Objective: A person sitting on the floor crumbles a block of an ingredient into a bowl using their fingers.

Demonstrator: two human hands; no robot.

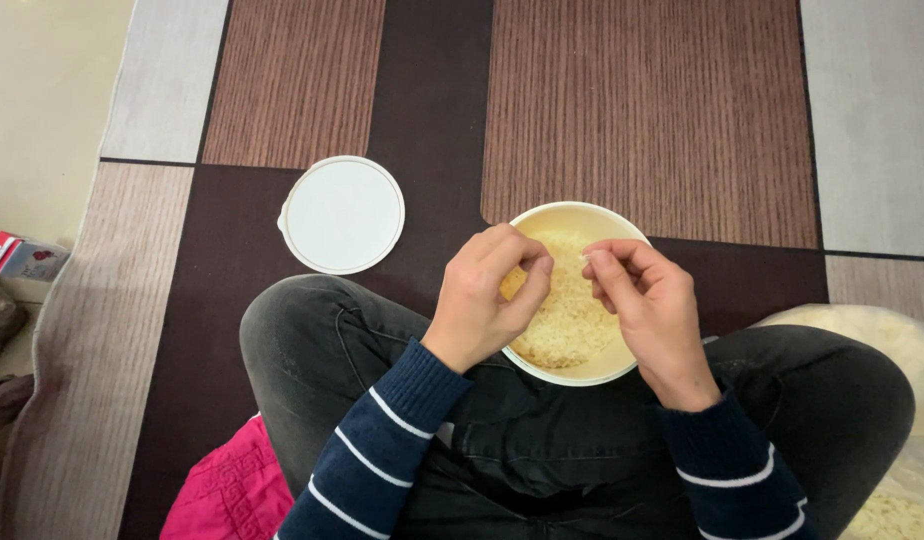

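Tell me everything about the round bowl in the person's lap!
The bowl is round, cream-white and looks like plastic, with a pale yellow inside. It sits upright and open between the crossed legs, partly filled with small pale grains. The left hand and right hand hover over it, covering parts of its rim. Its white lid lies apart on the carpet.

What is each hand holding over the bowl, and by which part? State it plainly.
The right hand pinches a tiny pale bit between thumb and fingertips; its kind cannot be told. The left hand curls over the grain-filled bowl, nothing visibly held.
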